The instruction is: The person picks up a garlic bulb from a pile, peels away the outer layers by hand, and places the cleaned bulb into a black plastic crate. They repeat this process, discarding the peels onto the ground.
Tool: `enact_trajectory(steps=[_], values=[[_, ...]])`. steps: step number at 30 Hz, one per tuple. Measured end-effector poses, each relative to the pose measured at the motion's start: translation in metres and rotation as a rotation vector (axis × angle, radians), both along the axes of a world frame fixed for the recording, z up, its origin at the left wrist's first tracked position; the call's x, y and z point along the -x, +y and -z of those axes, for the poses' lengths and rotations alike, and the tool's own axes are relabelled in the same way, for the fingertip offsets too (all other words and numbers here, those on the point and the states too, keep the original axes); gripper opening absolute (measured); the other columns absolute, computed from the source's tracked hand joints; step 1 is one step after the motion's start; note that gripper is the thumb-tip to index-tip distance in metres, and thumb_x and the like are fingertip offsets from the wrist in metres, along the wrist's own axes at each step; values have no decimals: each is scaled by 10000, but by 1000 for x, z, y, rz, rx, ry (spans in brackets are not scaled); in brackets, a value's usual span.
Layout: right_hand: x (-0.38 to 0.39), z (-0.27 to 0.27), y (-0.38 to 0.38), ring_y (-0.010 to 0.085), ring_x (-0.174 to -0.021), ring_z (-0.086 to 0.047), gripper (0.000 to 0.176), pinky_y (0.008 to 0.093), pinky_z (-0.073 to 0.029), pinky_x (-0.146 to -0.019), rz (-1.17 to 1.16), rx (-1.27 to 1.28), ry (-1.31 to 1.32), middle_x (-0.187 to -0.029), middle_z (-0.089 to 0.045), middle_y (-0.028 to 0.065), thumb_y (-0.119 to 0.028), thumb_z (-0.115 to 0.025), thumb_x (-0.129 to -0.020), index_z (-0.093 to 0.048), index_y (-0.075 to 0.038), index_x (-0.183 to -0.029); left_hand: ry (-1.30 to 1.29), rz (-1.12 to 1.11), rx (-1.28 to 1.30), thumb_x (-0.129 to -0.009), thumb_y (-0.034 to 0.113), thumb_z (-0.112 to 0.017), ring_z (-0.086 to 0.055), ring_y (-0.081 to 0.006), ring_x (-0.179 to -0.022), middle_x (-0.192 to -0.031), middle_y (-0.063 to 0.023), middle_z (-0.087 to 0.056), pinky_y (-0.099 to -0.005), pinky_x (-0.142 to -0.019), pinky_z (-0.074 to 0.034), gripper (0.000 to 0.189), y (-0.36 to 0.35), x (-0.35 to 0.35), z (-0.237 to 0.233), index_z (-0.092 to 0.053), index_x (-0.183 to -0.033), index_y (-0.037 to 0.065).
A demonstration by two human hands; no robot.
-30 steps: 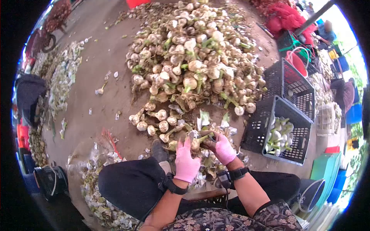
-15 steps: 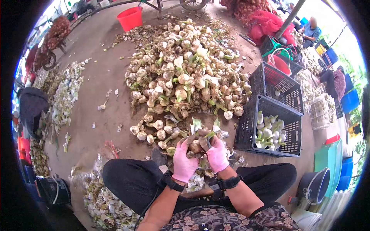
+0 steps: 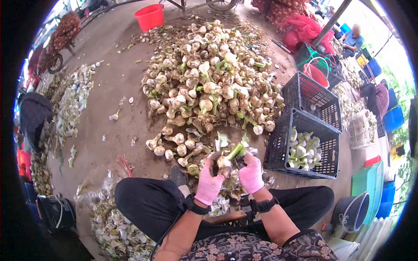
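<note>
My left hand (image 3: 210,179), in a pink glove with dark, dirty fingers, is closed around a garlic bulb (image 3: 224,163). The bulb's thick green stem points up and right. Close beside that stem is my right hand (image 3: 251,173), gloved alike, its fingers curled in; something dark shows at the fingertips, too small to name. Beyond my hands lies a small group of loose garlic bulbs (image 3: 176,139), before a large garlic heap (image 3: 209,82). Peeled white bulbs (image 3: 305,150) lie in a black crate (image 3: 313,174) to my right.
A second black crate (image 3: 324,109) adjoins the first, with a red bucket (image 3: 317,76) behind it. Another red bucket (image 3: 149,17) stands beyond the heap. Peel scraps (image 3: 117,226) cover the ground at my left. People (image 3: 352,41) sit farther off on the right.
The bulb has turned in my left hand, so its pale side and green stem now show. My right hand has shifted slightly right and down, away from the bulb's body.
</note>
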State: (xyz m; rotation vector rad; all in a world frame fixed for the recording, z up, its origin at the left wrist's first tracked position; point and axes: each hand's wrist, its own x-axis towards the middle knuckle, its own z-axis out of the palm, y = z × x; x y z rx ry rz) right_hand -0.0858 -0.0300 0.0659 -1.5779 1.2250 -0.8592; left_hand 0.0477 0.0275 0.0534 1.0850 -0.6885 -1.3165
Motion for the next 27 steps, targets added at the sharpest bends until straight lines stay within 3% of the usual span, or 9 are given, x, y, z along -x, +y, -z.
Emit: enact_trajectory(steps=[8, 11, 13, 15, 17, 19, 23, 25, 27], values=[[5, -2, 0, 146, -869, -617, 479, 262, -477, -790, 50, -92, -245, -923, -673, 103, 153, -477, -667, -587, 54, -1123, 267, 59, -45, -857, -10, -547, -530, -136, -1051, -1184, -74, -532, -255, -919, -429, 504, 0, 0, -5, -387, -1335, -14], [11, 19, -3, 137, -818, -615, 420, 262, -477, -733, 98, -177, -267, -884, -676, 100, 124, -548, -698, -593, 48, -1108, 440, 72, -87, -850, -20, -554, -531, -138, -1060, -1195, -82, -534, -258, -934, -421, 499, -1, 0, -13, -403, -1326, -15], [5, -9, -1, 134, -807, -613, 392, 266, -474, -719, 121, -141, -137, -878, -676, 105, 105, -566, -714, -595, 44, -1100, 515, 87, -126, -841, -31, -563, -531, -139, -1066, -1202, -86, -534, -262, -946, -415, 500, -3, 2, -15, -413, -1318, -16], [1, -12, 0, 130, -796, -612, 365, 269, -472, -705, 142, -108, -3, -872, -675, 110, 86, -584, -730, -598, 41, -1092, -147, 43, 39, -803, -62, -603, -532, -142, -1070, -1197, -92, -538, -265, -958, -406, 542, -5, 11, -11, -421, -1311, -15], [0, 7, -2, 124, -798, -613, 342, 270, -469, -702, 170, -31, -87, -863, -675, 124, 71, -576, -745, -599, 37, -1084, -246, 15, 30, -767, -90, -637, -534, -144, -1069, -1190, -93, -541, -259, -957, -404, 579, -5, 12, -10, -426, -1302, -22], [1, 3, -6, 130, -811, -614, 336, 268, -476, -725, 160, -61, -66, -906, -676, 108, 89, -552, -751, -604, 37, -1079, -164, -72, 65, -775, -15, -674, -542, -143, -1043, -1173, -91, -564, -270, -955, -407, 524, -4, 9, -7, -471, -1258, -39], [9, -5, -15, 136, -846, -620, 320, 260, -501, -782, 105, -485, -422, -1009, -654, 68, 74, -576, -821, -581, 27, -1137, -38, -48, -62, -813, -42, -597, -549, -168, -1068, -1165, -104, -558, -309, -937, -440, 503, -5, 2, -23, -431, -1287, -32], [12, -11, -17, 129, -867, -623, 319, 254, -514, -779, 73, -725, -641, -1019, -650, 70, 26, -600, -848, -563, 23, -1165, 475, 7, -47, -873, 40, -553, -573, -189, -1044, -1152, -110, -567, -327, -900, -473, 447, -9, -4, -16, -422, -1295, -22], [15, -11, -17, 128, -872, -626, 312, 250, -525, -772, 59, -734, -642, -1031, -646, 72, 23, -599, -852, -564, 19, -1162, 553, 14, -73, -912, 105, -518, -590, -198, -1020, -1159, -112, -567, -314, -871, -490, 425, -11, -5, -11, -409, -1306, -13]])
